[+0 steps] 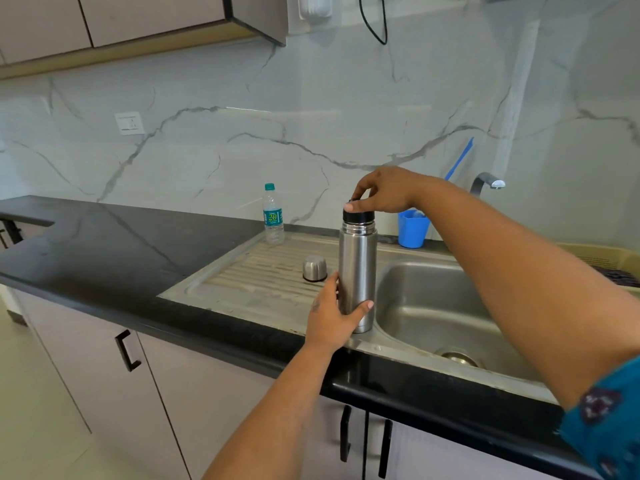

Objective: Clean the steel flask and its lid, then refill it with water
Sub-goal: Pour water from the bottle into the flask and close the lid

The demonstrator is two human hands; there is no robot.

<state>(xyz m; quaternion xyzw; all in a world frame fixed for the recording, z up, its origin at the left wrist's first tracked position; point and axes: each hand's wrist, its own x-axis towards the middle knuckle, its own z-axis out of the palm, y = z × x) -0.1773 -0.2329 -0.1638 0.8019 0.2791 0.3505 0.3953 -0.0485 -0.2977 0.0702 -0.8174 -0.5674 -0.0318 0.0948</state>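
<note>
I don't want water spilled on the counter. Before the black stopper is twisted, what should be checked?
1. Left hand grips steel flask: ok.
2. Flask upright on the sink edge: ok.
3. Right hand pinches black stopper: ok.
4. Steel cap off, standing apart on the drainboard: ok.
5. Flask contents: cannot tell.
6. Stopper tight or loose: cannot tell.

Bright, even daylight, soft glare on the marble wall (311, 109), wide-angle bending at edges
</note>
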